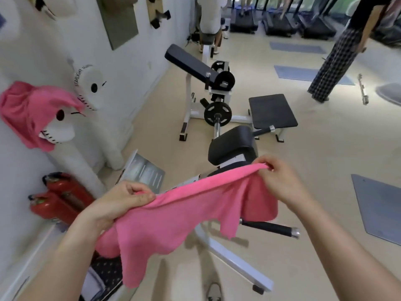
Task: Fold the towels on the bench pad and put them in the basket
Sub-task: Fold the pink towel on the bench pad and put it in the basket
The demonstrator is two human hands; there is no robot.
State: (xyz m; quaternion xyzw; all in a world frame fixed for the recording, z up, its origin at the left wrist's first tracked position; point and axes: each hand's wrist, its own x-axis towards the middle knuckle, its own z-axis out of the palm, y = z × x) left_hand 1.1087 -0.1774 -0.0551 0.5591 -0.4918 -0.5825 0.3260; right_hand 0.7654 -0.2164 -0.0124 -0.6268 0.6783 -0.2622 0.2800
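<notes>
As folding is seemingly just beginning, the left hand [121,200] and right hand [280,181] are each pinching an upper corner of a soft pink cloth towel [173,218], hanging spread and unfolded in the air by the black padded bench [232,144]; no basket is showing.

a gym: black padded weight benches [272,110] on white frames, round weight plates [217,112], a row of treadmills [280,23] at the back, and grey exercise mats [303,73] on the pale floor.
</notes>
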